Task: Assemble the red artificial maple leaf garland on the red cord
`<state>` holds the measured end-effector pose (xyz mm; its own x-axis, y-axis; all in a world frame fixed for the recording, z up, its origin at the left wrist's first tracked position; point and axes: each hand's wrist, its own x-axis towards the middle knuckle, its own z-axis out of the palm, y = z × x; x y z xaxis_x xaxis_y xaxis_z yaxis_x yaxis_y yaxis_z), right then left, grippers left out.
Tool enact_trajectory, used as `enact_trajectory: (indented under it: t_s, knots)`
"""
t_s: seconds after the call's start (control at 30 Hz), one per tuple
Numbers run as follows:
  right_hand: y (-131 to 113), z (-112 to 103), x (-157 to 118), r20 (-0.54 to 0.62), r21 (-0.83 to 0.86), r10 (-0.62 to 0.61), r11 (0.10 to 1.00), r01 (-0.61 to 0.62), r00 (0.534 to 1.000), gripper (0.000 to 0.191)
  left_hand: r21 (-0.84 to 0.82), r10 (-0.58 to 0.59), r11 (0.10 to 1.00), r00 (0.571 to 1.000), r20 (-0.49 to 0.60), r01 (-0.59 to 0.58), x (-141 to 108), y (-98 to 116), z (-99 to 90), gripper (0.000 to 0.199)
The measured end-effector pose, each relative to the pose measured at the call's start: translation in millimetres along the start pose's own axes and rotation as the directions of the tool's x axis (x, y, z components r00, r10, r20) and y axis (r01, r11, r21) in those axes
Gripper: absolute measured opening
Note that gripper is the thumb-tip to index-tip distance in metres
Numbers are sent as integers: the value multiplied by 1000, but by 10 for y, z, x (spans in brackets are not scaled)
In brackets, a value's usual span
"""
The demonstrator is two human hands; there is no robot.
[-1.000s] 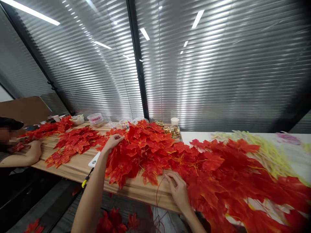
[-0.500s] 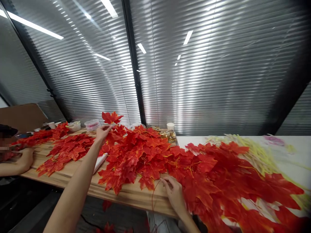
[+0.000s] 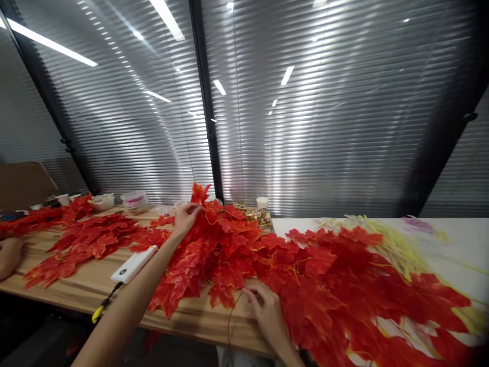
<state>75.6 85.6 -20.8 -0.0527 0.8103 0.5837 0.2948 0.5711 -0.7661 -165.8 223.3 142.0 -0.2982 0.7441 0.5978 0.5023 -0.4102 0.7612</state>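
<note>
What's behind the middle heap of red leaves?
Behind the middle heap, crumpled gold foil and a white cup show on its right side. Leaves cover the foil's left part, and whatever sits lower behind the heap can't be seen.

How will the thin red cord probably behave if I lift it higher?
The thin red cord should be floppy, since it curves down from the right hand. It looks light, being so thin. It might snag on the jagged red artificial leaves close beside it.

Leaves (image 3: 229,244) on tbl (image 3: 194,313), cup (image 3: 262,203) behind
</note>
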Motion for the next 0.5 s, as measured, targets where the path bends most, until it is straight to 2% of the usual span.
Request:
enact_trajectory:
  t_s: [0.17,0.37,0.5]
  knots:
    - [2,2,4,14,5,-23,1000,23,1000,21,1,18,1000,1000,-6,-18,-19,94,222,16]
    - [37,26,10,43,12,-17,1000,17,999,22,-20,-14,1000,999,-34,14,94,211,219,20]
    - [27,31,3,43,-20,-44,999,45,998,23,-71,-37,997,999,-28,35,65,339,217,22]
